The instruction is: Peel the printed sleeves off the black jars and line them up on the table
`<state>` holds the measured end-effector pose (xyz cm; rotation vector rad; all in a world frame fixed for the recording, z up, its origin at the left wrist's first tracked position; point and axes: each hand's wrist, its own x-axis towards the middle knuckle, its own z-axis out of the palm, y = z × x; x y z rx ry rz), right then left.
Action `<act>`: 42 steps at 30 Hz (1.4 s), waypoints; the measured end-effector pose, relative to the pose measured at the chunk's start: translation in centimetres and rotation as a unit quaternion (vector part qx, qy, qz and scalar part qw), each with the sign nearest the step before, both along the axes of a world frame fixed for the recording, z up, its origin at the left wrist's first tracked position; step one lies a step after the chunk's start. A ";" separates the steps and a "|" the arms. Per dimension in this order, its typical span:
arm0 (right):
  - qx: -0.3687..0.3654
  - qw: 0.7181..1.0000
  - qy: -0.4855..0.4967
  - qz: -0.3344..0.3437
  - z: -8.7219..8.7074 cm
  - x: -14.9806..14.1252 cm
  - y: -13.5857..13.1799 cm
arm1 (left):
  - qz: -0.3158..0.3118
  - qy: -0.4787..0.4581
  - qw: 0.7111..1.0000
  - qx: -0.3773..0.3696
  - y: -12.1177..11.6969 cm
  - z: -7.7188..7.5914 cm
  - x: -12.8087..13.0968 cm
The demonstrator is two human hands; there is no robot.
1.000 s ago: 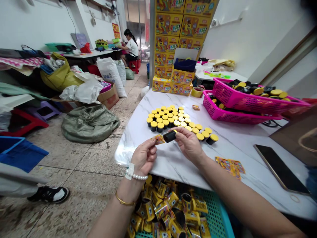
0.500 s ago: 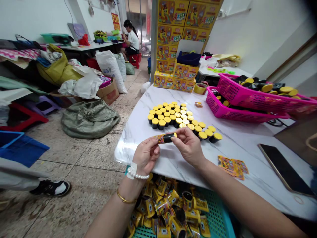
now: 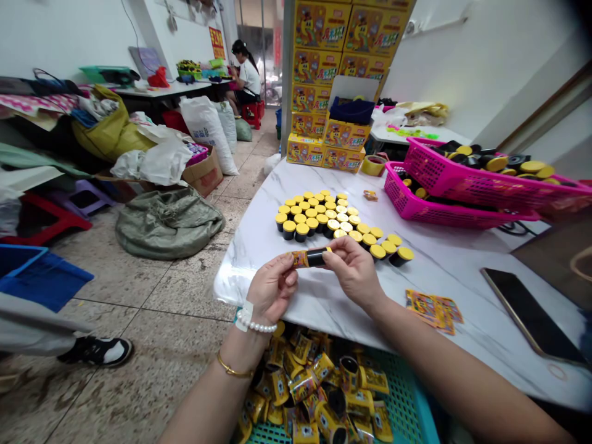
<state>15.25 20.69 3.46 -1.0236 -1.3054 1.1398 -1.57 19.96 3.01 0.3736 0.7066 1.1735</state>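
Observation:
Over the table's front edge, my left hand [image 3: 272,285] pinches a printed orange-yellow wrapper sleeve [image 3: 300,259] between thumb and fingers. My right hand [image 3: 355,270] grips the yellow-lidded end of a small black tub [image 3: 316,257], which lies sideways against the sleeve. How far the tub sits inside the sleeve I cannot tell. Just beyond my hands, several upright black tubs with yellow lids [image 3: 301,229] stand grouped on the white marbled table [image 3: 259,216]. Flat printed sleeves [image 3: 433,310] lie to the right, near my right forearm.
Below the table edge, a teal basket [image 3: 409,394] holds many sleeved tubs [image 3: 319,385]. Stacked pink baskets [image 3: 457,191] of tubs stand at right, a phone [image 3: 531,314] nearer. Yellow boxes [image 3: 319,68] rise behind. A person [image 3: 247,77] sits far back; another's shoe [image 3: 97,350] shows left.
Both hands stay in almost the same place with the tub and sleeve between them. The sleeve and tub have turned slightly; the view has shifted a little.

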 end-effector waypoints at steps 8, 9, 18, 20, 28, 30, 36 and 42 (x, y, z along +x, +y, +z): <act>0.069 0.997 -0.048 0.003 -0.6 0.1 -0.5 | 0.016 0.035 0.999 0.024 -0.3 -0.4 0.4; 0.075 0.997 -0.032 0.010 -0.6 0.1 -0.4 | 0.012 0.039 0.999 0.027 -0.4 -0.4 0.4; 0.084 0.995 0.015 0.047 -0.6 0.8 0.3 | 0.045 0.054 0.996 0.051 -1.1 -0.7 0.8; 0.080 0.994 -0.005 0.073 -0.7 1.0 0.3 | 0.051 0.050 0.996 0.051 -1.0 -0.8 0.8; 0.080 0.990 0.009 0.112 -0.6 0.9 0.1 | 0.023 0.040 0.996 0.072 -0.8 -1.0 0.6; 0.052 0.990 0.034 0.130 -0.5 0.9 0.1 | 0.012 0.040 0.996 0.074 -0.9 -1.1 0.6; 0.055 0.996 0.041 0.064 -0.3 1.5 0.4 | 0.107 0.045 0.990 0.083 -1.2 -0.8 0.9; 0.116 0.986 -0.054 0.104 -0.3 1.7 0.2 | -0.036 0.101 0.987 0.115 -0.9 -1.2 -0.1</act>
